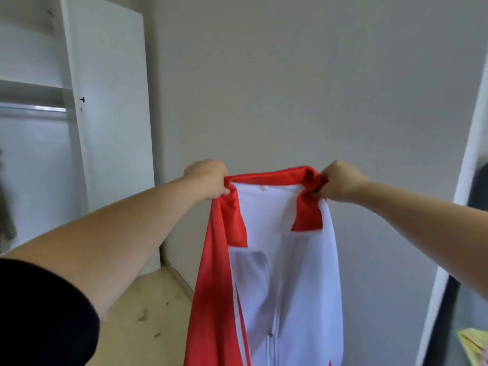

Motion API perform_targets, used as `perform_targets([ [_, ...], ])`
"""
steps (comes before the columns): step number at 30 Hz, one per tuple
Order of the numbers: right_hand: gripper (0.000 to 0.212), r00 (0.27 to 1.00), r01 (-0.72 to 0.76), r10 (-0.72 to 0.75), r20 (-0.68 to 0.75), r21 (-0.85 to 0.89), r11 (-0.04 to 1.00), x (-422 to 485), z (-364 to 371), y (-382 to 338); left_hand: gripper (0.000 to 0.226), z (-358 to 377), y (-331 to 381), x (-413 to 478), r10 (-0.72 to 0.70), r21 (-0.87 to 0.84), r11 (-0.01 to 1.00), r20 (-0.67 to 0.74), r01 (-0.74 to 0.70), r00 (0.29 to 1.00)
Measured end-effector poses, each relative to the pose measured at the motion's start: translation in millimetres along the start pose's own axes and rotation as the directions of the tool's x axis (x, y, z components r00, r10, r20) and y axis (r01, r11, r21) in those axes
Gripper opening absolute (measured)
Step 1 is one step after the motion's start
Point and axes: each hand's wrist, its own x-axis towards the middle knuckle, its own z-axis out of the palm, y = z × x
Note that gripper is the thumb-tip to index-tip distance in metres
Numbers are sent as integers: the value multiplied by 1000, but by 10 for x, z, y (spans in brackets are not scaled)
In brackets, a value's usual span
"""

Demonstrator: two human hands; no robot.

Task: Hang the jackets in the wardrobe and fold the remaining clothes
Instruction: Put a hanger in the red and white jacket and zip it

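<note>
Two hands, left hand (pixel 208 179) and right hand (pixel 340 182), pinch a red-and-white jacket (pixel 277 273) by its collar; keeping the shoulders level would ease hanging.

Only one view is being given, from a camera being worn on the person's head. It is being pointed forward and a little down, along both outstretched bare arms. The left hand (pixel 208 178) and the right hand (pixel 340 180) are being seen close to the lens, near the middle of the picture, with the red and white zip jacket (pixel 277 260) being held up between them. A plain grey wall (pixel 290 75) is being faced straight ahead. The open white wardrobe (pixel 105 101) is being caught at the left edge. Straight lines are being bent by the wide lens.
</note>
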Motion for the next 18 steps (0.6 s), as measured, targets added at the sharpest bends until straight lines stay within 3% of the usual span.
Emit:
perform_targets([
  [2,22,914,120,-110,-391,4,993,44,-58,-75,23,-107,-2,68,99,129,990,-364,-55,926],
  [3,24,866,185,-90,-491,148,972,66,-64,-81,24,-145,-1,94,88,30,996,-483,-84,871],
  [4,28,884,217,-36,-467,341,915,69,-41,-79,24,-140,-25,129,22,-122,987,-525,-101,851],
  [5,31,949,174,-18,-315,475,863,47,39,-90,23,-99,-35,132,-29,-242,965,-467,-96,884],
  [6,29,995,77,-41,-87,466,882,-1,177,-89,23,0,-53,119,-29,-262,963,-330,-62,943],
  [7,25,995,9,-45,86,379,925,-44,324,-59,23,141,-90,82,-34,-263,965,-189,-18,981],
  [8,21,992,-25,-14,122,311,950,-59,430,-10,21,266,-140,36,-60,-251,968,-151,21,987],
  [9,20,999,-31,23,30,307,951,-36,484,36,18,350,-196,18,-90,-264,964,-203,34,975],
  [11,19,973,13,87,-214,425,905,3,476,76,12,420,-257,14,-144,-356,935,-376,1,915],
  [13,16,952,20,158,-263,566,824,67,391,65,15,421,-239,66,-153,-391,920,-413,-23,898],
  [15,20,974,-85,205,-93,692,717,98,326,39,17,396,-178,106,-137,-393,919,-359,-17,923],
  [18,27,967,-251,175,184,796,551,28,286,79,14,376,-113,143,-138,-410,911,-398,-41,907],
])
